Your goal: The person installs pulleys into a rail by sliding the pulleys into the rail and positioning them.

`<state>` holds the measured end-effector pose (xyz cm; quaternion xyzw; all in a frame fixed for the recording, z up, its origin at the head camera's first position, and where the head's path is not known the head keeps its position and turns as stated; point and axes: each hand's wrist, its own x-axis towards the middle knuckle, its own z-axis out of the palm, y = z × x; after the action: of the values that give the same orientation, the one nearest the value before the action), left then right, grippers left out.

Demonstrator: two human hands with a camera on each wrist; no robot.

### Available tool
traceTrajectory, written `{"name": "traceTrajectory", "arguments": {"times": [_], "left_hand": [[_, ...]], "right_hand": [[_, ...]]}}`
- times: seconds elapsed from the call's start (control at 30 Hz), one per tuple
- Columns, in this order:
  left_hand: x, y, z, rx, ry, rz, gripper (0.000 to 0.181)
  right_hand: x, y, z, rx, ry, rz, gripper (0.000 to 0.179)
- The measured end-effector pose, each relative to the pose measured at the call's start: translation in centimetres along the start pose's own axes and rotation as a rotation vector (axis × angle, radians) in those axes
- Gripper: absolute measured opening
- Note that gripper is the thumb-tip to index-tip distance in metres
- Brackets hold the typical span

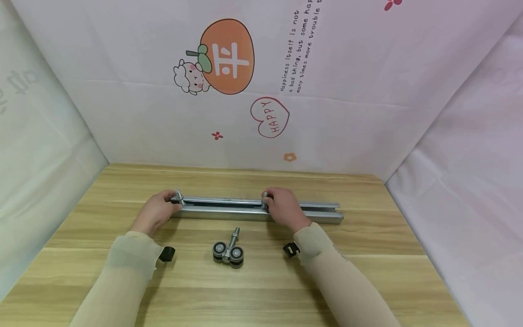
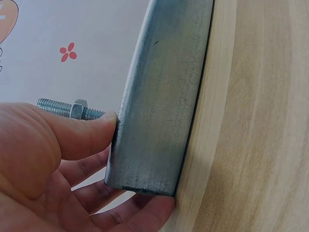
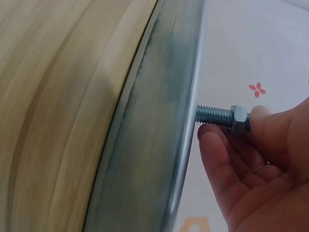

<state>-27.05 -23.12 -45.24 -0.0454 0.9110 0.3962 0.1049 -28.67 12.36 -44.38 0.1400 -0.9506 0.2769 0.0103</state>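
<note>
A silver C-shaped metal rail [image 1: 229,213] lies lengthwise on the table, its slot facing up. At its left end my left hand [image 1: 157,211] grips the rail, thumb on the top edge and fingers round the end. A threaded bolt with a nut [image 2: 77,109] stands up from the slot beside that thumb. Farther along, my right hand [image 1: 286,209] pinches a second upright bolt [image 3: 215,115] near its nut, between thumb and fingers. Whatever carries both bolts is hidden inside the rail. In front lies a loose roller hanger [image 1: 236,255] with several black-rimmed wheels and a threaded stem.
The wood-grain table [image 1: 253,299] ends at a printed white cloth backdrop [image 1: 347,131]. White cloth also hangs at the left and right sides. Black straps [image 1: 167,254] show at both wrists, close over the table.
</note>
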Motion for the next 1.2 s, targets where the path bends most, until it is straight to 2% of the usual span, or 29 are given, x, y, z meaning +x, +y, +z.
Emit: {"name": "traceTrajectory", "arguments": {"times": [0.33, 0.57, 0.93, 1.2], "left_hand": [[0.2, -0.1, 0.0, 0.001, 0.009, 0.005, 0.062], [0.0, -0.1, 0.0, 0.016, 0.004, 0.005, 0.063], [0.1, 0.0, 0.2, -0.033, -0.006, -0.030, 0.064], [-0.2, 0.3, 0.1, -0.040, -0.001, -0.028, 0.063]], "right_hand": [[0.6, -1.4, 1.0, 0.011, 0.001, -0.016, 0.017], [0.9, -1.9, 1.4, 0.028, -0.027, -0.004, 0.018], [0.8, -1.9, 1.5, 0.060, -0.045, 0.023, 0.017], [0.8, -1.8, 1.2, 0.069, -0.051, 0.028, 0.019]]}}
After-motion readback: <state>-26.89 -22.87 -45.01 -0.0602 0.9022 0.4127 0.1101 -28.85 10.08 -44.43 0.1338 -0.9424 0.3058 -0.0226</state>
